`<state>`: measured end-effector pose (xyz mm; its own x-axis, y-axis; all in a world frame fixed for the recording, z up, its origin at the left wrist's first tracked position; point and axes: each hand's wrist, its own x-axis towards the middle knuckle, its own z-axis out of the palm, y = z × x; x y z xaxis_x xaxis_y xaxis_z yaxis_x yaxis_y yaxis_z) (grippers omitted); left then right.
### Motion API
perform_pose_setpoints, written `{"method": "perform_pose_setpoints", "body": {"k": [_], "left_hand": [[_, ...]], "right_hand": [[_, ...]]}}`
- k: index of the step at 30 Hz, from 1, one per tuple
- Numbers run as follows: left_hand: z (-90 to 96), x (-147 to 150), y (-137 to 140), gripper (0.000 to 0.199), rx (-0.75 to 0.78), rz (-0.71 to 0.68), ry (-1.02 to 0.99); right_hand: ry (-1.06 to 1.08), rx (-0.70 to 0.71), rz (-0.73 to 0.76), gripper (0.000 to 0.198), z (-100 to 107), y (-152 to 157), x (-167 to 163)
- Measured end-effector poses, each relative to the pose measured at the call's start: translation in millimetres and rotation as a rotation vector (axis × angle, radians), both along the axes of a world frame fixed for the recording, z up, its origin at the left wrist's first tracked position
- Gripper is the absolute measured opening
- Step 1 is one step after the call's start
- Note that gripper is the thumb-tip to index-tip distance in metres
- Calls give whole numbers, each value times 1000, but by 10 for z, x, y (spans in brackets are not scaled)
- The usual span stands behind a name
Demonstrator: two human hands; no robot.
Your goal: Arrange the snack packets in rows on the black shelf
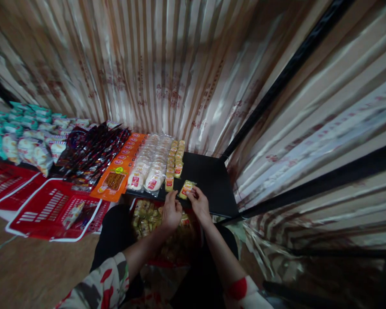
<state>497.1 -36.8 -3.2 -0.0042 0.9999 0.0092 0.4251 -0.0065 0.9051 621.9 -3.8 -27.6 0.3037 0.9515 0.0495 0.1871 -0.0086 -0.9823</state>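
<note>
My right hand (200, 207) pinches a small yellow snack packet (186, 189) with a red and white label, over the front part of a black shelf (209, 176). Just left of it, my left hand (171, 211) is closed with its fingertips near the shelf's front edge; whatever they may hold is hidden. Two rows of similar yellow packets (170, 171) run back along the shelf beyond my fingers. Below my forearms, between my knees, a red basket (201, 231) contains many more yellow packets (144, 221).
Clear bags of round white crackers (154, 176), an orange snack pack (114, 180), dark shiny packs (93, 146) and white and teal bags (35, 146) line the shelf leftward. Another red basket (41, 206) stands low at left. Striped sheeting (167, 64) and black poles (276, 86) enclose the shelf.
</note>
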Motion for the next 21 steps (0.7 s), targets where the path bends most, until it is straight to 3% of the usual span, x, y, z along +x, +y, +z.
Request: {"method": "perform_pose_setpoints", "body": {"k": [9,21], "left_hand": [[-10,134,217,46,63,-33,11],[-40,170,330,50,-70,-33,-130]], "right_hand": [[-391,-16,-64,35,55,499,-85],[-296,30,-48,44,-58,697,-217]]}}
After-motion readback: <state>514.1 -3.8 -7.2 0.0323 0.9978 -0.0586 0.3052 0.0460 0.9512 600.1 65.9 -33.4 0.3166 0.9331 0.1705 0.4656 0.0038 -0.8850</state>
